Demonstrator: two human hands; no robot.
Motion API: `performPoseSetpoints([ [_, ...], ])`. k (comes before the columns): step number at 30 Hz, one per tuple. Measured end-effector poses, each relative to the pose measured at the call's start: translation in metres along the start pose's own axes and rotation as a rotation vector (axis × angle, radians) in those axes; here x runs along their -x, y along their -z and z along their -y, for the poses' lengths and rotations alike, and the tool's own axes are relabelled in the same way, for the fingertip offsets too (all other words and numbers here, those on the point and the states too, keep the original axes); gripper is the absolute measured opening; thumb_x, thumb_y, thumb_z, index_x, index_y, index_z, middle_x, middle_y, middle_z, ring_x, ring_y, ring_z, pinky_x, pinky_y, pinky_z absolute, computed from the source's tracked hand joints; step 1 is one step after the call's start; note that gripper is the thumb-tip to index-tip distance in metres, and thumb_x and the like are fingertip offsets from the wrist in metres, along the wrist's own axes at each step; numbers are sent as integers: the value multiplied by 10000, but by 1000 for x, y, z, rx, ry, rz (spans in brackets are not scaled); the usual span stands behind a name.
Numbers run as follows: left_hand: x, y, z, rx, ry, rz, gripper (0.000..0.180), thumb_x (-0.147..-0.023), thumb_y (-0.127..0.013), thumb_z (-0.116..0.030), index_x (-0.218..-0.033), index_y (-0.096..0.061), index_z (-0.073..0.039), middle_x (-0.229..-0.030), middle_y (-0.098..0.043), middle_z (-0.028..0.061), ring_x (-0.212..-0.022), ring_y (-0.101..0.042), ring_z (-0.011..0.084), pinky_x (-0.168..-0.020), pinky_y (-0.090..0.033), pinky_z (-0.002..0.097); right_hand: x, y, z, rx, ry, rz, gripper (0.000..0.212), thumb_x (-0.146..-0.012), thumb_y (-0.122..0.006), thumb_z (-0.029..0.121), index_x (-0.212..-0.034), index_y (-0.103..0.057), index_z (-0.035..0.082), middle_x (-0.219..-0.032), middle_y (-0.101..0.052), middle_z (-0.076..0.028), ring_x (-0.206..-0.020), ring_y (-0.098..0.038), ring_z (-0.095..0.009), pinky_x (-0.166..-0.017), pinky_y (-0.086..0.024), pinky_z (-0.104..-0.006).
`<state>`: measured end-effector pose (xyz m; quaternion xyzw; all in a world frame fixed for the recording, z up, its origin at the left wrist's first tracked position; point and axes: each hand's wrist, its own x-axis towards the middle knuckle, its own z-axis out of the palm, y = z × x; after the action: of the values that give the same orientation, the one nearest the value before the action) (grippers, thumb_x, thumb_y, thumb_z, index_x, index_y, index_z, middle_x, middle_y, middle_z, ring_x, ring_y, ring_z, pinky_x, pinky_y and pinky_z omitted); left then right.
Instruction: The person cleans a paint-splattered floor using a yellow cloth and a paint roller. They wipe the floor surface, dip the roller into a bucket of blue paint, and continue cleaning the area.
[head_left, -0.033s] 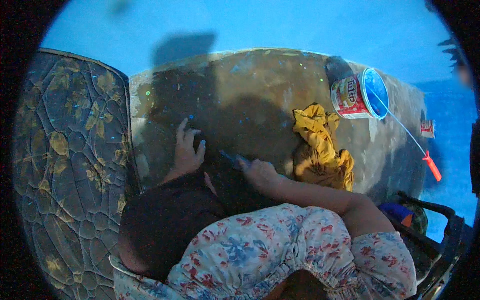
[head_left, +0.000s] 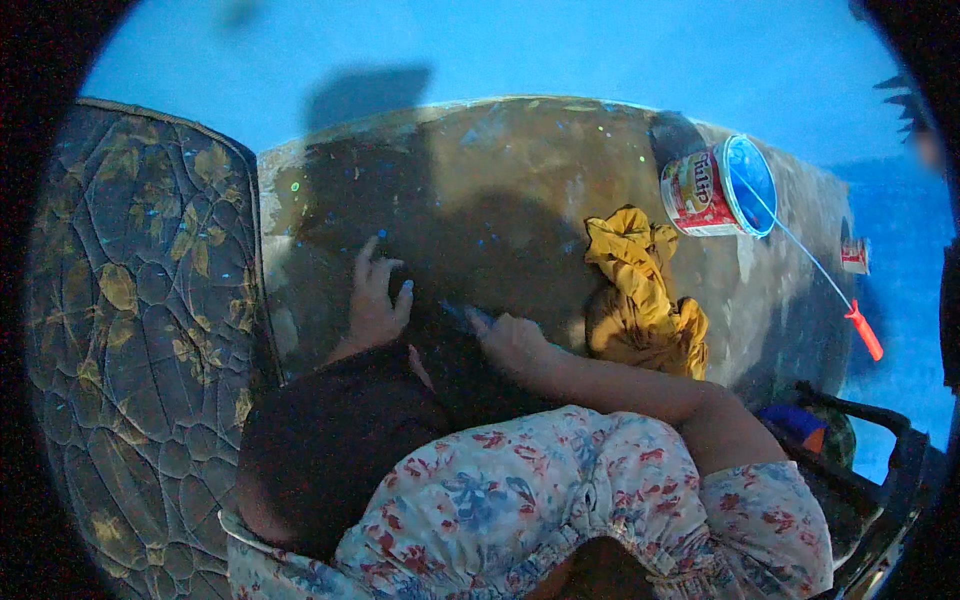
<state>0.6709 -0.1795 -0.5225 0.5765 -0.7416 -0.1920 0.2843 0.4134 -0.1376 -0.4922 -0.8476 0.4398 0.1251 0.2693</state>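
My left hand (head_left: 375, 300) is open on the shaded grey floor (head_left: 520, 150), its fingers spread apart and a blue smear on the thumb tip. To its right, my right hand (head_left: 512, 342) is closed around a thin, blue-smeared tool (head_left: 455, 314) that points left, low over the floor. Shadow hides the tool's exact kind and whether its tip touches the floor. A crumpled mustard-yellow cloth (head_left: 640, 290) lies just right of my right hand.
Far right is a paint bucket (head_left: 698, 193), blue inside, with a red-handled rod (head_left: 863, 332) leaning out. A small can (head_left: 855, 256) stands beyond it. A quilted dark mat (head_left: 140, 330) covers the left side. Blue wall (head_left: 560, 50) rises behind; a black frame (head_left: 890, 440) stands lower right.
My right hand has shifted very slightly, with its fingers a little differently set on the tool. My left hand and the surrounding things look the same.
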Motion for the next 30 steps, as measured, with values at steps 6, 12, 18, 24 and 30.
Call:
performPoseSetpoints([
  [6, -7, 2, -5, 53, 19, 9, 332, -806, -668, -80, -1106, -562, 14, -1441, -313, 304, -1256, -449, 442, -1034, -404, 463, 3, 7, -6, 56, 23, 98, 599, -876, -546, 145, -1431, -345, 42, -737, -639, -168, -615, -656, -321, -512, -538, -438],
  [12, -6, -3, 1, 51, 42, 14, 337, -805, -663, -73, -1115, -559, 6, -1455, -294, 300, -1306, -386, 454, -1062, -367, 490, -12, -5, -9, -23, 49, -33, 665, -869, -567, 151, -1470, -295, 64, -786, -656, -178, -679, -672, -336, -563, -553, -455],
  [18, -12, 2, 3, 6, -20, -50, 304, -816, -643, -66, -1101, -568, 10, -1428, -334, 317, -1310, -375, 471, -1073, -352, 494, -4, 13, -8, 35, 10, 133, 693, -859, -578, 139, -1484, -285, 85, -818, -654, -179, -697, -666, -332, -599, -553, -464],
  [24, -5, 2, 12, -15, 23, -40, 313, -837, -608, -51, -1132, -550, 36, -1420, -345, 323, -1302, -386, 480, -1073, -355, 493, -22, 12, -6, -73, 41, -38, 677, -870, -560, 145, -1487, -286, 100, -872, -657, -210, -747, -676, -365, -632, -553, -491],
  [30, -5, -19, 20, -54, -72, 97, 465, -869, -585, -96, -1280, -472, 88, -1465, -322, 301, -1342, -341, 475, -1110, -303, 516, -84, 44, -65, 16, -207, -65, 568, -891, -506, 112, -1433, -335, 115, -964, -623, -245, -792, -662, -415, -663, -553, -491],
])
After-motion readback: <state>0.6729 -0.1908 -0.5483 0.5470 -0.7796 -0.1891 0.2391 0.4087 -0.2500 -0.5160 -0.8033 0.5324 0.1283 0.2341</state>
